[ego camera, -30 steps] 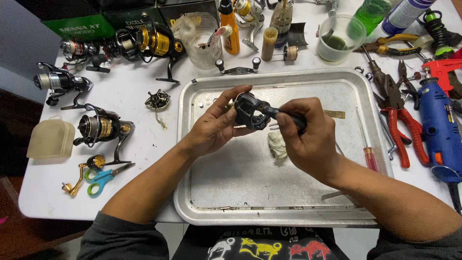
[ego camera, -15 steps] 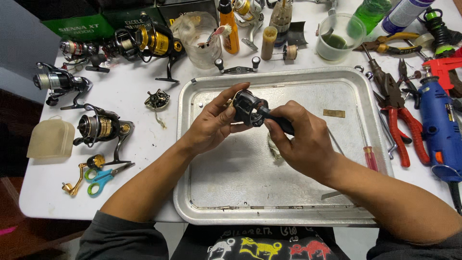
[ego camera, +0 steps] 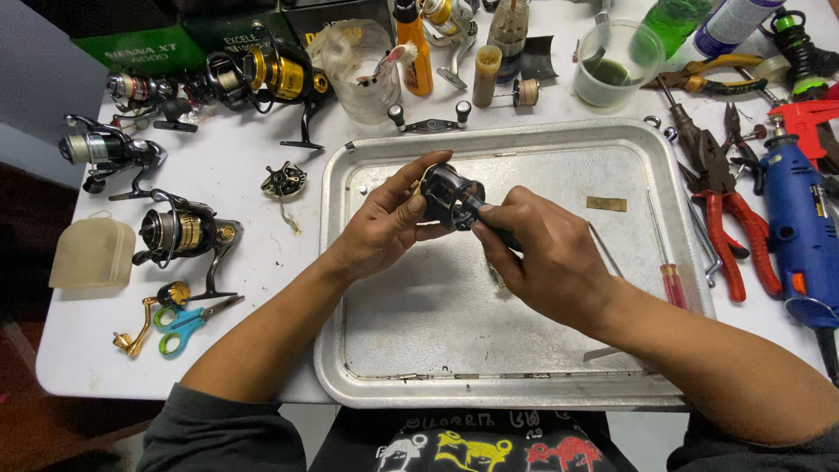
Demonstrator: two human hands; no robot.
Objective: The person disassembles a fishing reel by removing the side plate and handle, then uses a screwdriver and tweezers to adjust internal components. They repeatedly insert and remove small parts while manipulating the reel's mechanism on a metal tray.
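A: The black reel body [ego camera: 450, 194] was up off the metal tray [ego camera: 559, 144], held between both hands over the tray's upper middle — which hand had it?

B: The left hand [ego camera: 384, 223] was clamped on it, thumb over the top and fingers curled behind its left side. The right hand [ego camera: 537, 262] was closed on a dark-handled tool [ego camera: 489, 223] whose tip met the reel's right face.

A: So the two hands were close together?

B: Nearly touching, with only the reel between them. The reel lay up and to the left of the right hand, and just right of the left palm.

A: And the tool's long axis?

B: It ran slantwise, from the right fist at lower right up to the reel at upper left. I judged that any turn or push had to go along that line, with the left hand bracing against it.

A: Which hand was nearer the work?

B: The left, since it wrapped the reel — the right reached it only through the tool. A red-handled screwdriver [ego camera: 669, 271] lay on the tray just right of the right wrist, and the red pliers [ego camera: 730, 227] sat on the desk [ego camera: 262, 262] beyond the tray's right rim
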